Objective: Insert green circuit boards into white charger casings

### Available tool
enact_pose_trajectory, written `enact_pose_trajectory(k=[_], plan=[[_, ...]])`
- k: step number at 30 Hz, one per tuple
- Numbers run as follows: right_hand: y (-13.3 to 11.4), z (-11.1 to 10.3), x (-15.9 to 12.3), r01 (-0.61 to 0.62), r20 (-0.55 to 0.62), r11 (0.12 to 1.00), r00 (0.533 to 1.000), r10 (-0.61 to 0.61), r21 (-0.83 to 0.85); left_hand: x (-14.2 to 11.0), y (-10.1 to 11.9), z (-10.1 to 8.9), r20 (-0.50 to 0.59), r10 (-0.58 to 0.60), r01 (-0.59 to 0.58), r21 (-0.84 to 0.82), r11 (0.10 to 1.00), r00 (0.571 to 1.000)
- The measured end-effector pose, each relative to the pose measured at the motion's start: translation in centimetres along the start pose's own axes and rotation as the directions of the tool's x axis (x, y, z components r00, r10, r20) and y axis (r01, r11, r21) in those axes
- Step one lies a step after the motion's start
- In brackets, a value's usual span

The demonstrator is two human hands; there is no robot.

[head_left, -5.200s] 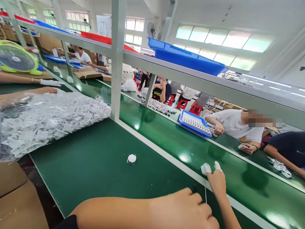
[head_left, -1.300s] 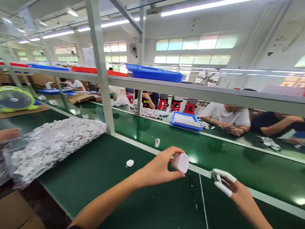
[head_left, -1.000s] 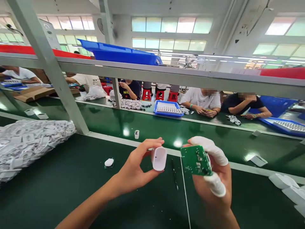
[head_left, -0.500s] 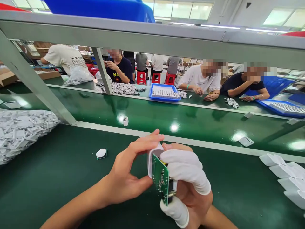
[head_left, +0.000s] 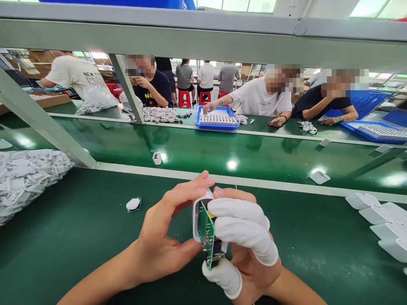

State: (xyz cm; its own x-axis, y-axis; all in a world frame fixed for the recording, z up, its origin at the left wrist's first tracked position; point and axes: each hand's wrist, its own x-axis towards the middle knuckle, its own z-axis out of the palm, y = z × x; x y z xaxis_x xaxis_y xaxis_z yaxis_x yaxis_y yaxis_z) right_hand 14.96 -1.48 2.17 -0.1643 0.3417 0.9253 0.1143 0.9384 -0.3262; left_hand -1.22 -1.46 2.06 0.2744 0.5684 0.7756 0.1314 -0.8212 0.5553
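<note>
My left hand (head_left: 162,241) pinches a small white plastic shell (head_left: 196,214) between thumb and fingers, its open side facing right. My right hand (head_left: 248,250), with white finger cots on the thumb and two fingers, grips a green circuit board (head_left: 206,235) edge-on. The board's top edge sits inside the shell's opening. Both hands meet low in the middle of the view, just above the dark green table (head_left: 79,237).
A white part on a small green board (head_left: 133,204) lies to the left. A bag of white parts (head_left: 25,178) fills the far left, white shells (head_left: 381,220) the right edge. One shell (head_left: 157,158) stands on the conveyor belt (head_left: 203,148). Other workers sit beyond, by a blue tray (head_left: 217,119).
My hands came together: the circuit board, held apart from the shell a second ago, now enters the shell's opening. The view tilted down, and a far worker reached into the blue tray.
</note>
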Motion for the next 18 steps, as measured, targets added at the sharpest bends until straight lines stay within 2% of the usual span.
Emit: enact_pose_trajectory(k=[6, 12, 18], plan=[[0.25, 0.01, 0.09, 0.012, 0.002, 1.000, 1.000, -0.012, 0.002, -0.05, -0.02, 0.16, 0.005, -0.038, 0.038, -0.010, 0.999, 0.999], [0.17, -0.10, 0.06, -0.052, 0.044, 0.999, 0.998, 0.052, -0.004, -0.11, -0.08, 0.08, -0.015, -0.055, 0.055, 0.027, 0.998, 0.998], [0.44, -0.14, -0.44, -0.126, 0.095, 0.990, 0.988, 0.120, 0.060, -0.50, -0.77, 0.15, -0.045, 0.010, -0.006, 0.095, 0.995, 0.999]])
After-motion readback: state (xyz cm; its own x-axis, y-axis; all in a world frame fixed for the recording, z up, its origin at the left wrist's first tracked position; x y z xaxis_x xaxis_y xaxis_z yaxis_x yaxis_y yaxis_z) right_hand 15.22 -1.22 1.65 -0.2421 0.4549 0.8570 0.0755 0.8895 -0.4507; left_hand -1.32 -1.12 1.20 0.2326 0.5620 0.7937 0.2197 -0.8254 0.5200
